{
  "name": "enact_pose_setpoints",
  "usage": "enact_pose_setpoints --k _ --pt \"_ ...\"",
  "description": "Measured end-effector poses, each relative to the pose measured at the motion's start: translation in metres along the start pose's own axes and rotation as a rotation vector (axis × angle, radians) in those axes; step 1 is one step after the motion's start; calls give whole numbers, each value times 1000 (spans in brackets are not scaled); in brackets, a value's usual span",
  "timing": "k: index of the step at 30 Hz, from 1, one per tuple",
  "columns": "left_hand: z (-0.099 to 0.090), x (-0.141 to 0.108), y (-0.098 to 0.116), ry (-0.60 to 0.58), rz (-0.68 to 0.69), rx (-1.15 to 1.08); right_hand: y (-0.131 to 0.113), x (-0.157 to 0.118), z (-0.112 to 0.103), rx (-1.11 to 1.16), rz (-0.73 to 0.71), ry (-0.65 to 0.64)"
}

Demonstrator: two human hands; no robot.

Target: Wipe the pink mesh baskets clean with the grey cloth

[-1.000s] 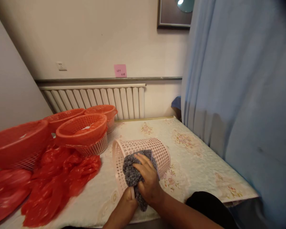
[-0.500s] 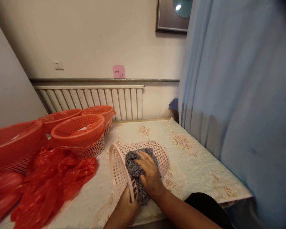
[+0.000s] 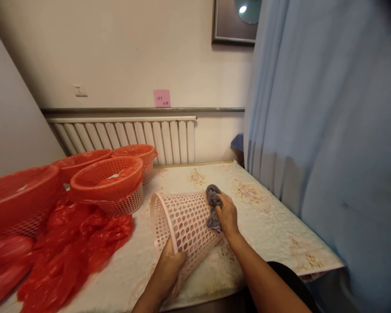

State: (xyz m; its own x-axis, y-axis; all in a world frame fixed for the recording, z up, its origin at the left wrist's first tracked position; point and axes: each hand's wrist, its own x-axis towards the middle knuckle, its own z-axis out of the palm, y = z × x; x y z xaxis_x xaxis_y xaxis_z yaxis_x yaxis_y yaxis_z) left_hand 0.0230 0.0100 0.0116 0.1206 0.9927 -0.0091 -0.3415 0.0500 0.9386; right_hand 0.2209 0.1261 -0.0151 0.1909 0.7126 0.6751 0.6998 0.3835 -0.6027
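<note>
A pale pink perforated plastic wastebasket (image 3: 190, 224) lies on its side on the flowered tablecloth (image 3: 263, 252), its open mouth facing left. My left hand (image 3: 168, 265) grips the near part of its rim, thumb outside and fingers reaching inside. At the basket's base end, my right hand (image 3: 227, 214) is closed on a bunched dark grey cloth (image 3: 213, 202) and presses it against the basket. The right fingertips are partly hidden by the cloth.
Several baskets lined with red plastic bags, such as the nearest one (image 3: 107, 180), stand at the left. Loose red bags (image 3: 81, 243) lie in front of them. A radiator (image 3: 133, 134) runs along the wall, and a blue curtain (image 3: 296, 117) hangs on the right.
My right hand has moved the cloth right, from the basket's side near the rim to its base end. The basket's near rim has risen slightly, with my left hand still on it.
</note>
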Motion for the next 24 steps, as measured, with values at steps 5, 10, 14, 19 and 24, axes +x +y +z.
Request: enact_pose_setpoints --k 5,10,14,19,24 --pt "-7 3 2 -18 -6 1 11 -2 5 -46 135 110" --pt "-14 10 0 -88 -32 -12 -29 -30 12 31 -63 72" --pt "-11 8 2 -75 4 74 -79 -61 9 207 -311 -80" --pt "-19 -2 -10 -61 25 388 -110 -76 1 315 -457 -190" --pt "-19 -16 -35 -227 102 522 -106 -60 -7 289 -435 -169"
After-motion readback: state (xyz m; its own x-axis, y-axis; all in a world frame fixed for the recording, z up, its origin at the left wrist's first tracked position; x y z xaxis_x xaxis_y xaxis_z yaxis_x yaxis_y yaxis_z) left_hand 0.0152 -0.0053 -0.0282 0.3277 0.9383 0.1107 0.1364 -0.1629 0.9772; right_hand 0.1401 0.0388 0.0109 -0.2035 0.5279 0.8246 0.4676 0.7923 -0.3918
